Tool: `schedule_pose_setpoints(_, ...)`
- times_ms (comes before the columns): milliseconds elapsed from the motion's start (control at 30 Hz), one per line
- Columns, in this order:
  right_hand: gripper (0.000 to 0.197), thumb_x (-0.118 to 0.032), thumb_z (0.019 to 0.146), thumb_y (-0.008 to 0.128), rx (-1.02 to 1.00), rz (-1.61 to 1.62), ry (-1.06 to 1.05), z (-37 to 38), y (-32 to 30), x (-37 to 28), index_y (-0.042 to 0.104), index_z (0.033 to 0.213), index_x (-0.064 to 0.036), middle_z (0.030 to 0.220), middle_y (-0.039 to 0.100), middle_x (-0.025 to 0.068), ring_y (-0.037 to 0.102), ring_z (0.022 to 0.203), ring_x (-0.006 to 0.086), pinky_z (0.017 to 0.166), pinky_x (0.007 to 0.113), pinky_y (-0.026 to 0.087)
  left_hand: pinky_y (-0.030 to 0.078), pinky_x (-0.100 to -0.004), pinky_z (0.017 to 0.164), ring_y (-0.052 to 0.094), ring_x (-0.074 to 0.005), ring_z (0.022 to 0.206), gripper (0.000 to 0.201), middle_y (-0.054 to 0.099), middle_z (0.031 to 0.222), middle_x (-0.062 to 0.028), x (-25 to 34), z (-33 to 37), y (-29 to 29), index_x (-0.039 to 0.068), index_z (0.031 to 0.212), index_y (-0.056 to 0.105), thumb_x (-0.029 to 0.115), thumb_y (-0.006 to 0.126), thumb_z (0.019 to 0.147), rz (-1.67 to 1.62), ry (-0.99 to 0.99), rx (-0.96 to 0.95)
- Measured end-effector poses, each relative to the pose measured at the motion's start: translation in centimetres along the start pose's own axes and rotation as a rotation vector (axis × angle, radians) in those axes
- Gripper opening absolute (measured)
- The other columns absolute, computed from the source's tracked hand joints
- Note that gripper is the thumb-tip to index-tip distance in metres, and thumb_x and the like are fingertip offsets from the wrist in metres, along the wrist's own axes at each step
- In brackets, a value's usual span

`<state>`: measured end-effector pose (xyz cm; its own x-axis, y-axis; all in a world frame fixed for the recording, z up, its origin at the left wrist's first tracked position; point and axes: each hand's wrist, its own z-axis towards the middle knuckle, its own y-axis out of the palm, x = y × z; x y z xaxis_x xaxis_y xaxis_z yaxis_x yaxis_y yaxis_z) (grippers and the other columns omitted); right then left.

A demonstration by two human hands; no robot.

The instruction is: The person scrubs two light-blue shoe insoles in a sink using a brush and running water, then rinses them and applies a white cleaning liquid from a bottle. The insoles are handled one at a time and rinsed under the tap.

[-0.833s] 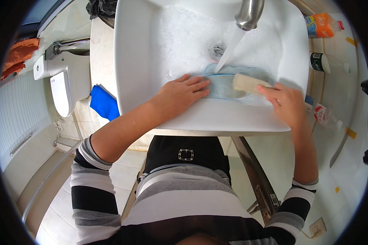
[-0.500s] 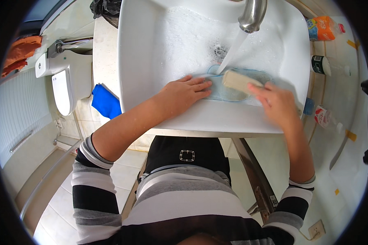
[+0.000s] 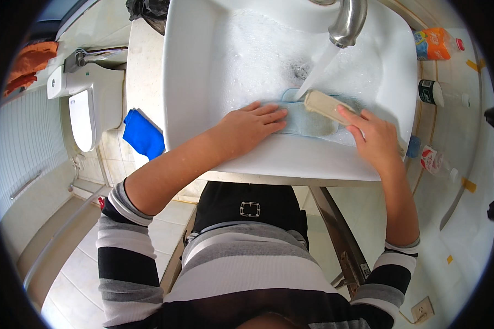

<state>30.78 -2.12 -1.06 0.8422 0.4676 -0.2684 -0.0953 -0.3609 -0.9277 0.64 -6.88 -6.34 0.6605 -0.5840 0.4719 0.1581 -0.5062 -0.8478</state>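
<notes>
In the white sink (image 3: 192,66), a flat light-blue piece shaped like an insole (image 3: 307,122) lies on the near inner slope. My left hand (image 3: 255,125) rests flat on its left end, fingers stretched out and holding nothing. My right hand (image 3: 370,137) grips a beige scrub brush (image 3: 326,105) whose head lies over the piece's right part; its bristles are hidden underneath. From the metal faucet (image 3: 348,24), a stream of water falls beside the brush head onto the far edge of the piece.
Foamy water surrounds the drain (image 3: 300,70). Right of the sink lie several plastic bottles, among them one with an orange label (image 3: 436,44). A blue cloth (image 3: 142,133) hangs at the counter's left edge, and a black plastic bag (image 3: 148,12) sits at the far left corner.
The brush has turned slightly and shifted a little right and away from me, with my right hand on it. My left hand stays on the blue piece. The whole view has shifted slightly.
</notes>
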Motion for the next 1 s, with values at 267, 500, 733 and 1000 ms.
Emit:
schedule_pose_setpoints(267, 0.041, -0.011, 0.080, 0.065, -0.035, 0.070, -0.116, -0.1, -0.9, -1.4, 0.065, 0.117, -0.0281, 0.074, 0.055, 0.0067, 0.056, 0.064, 0.0287, 0.057, 0.039, 0.045, 0.028, -0.0368, 0.113, 0.033, -0.0199, 0.136, 0.041, 0.036, 0.147, -0.0028, 0.1, 0.3, -0.3, 0.011, 0.131, 0.049, 0.010, 0.043, 0.090, 0.031, -0.016, -0.041)
schedule_pose_setpoints(500, 0.043, -0.008, 0.077, 0.067, -0.030, -0.033, -0.006, -1.1, -1.8, -0.4, 0.065, 0.116, -0.0256, 0.074, 0.055, 0.0082, 0.056, 0.065, 0.0290, 0.059, 0.040, 0.044, 0.029, -0.0357, 0.113, 0.033, -0.0191, 0.136, 0.042, 0.036, 0.147, -0.0024, 0.4, 0.6, -0.6, 0.011, 0.132, 0.049, 0.009, 0.042, 0.091, 0.039, -0.013, -0.050)
schedule_pose_setpoints(733, 0.044, -0.006, 0.075, 0.068, -0.009, 0.016, 0.019, -1.4, -1.6, 1.2, 0.066, 0.115, -0.0228, 0.071, 0.054, 0.0091, 0.054, 0.063, 0.0302, 0.058, 0.039, 0.043, 0.029, -0.0343, 0.113, 0.033, -0.0183, 0.136, 0.042, 0.036, 0.147, -0.0011, 0.3, 0.5, -0.5, 0.012, 0.132, 0.049, 0.007, 0.044, 0.090, 0.025, -0.025, -0.052)
schedule_pose_setpoints(1000, 0.042, -0.006, 0.077, 0.066, -0.062, -0.007, -0.117, -0.8, -1.0, -1.8, 0.066, 0.115, -0.0248, 0.072, 0.055, 0.0085, 0.055, 0.062, 0.0290, 0.057, 0.038, 0.045, 0.028, -0.0355, 0.113, 0.031, -0.0182, 0.137, 0.043, 0.035, 0.147, -0.0014, 0.4, 0.7, -0.8, 0.012, 0.132, 0.049, 0.007, 0.044, 0.089, 0.033, -0.037, -0.087)
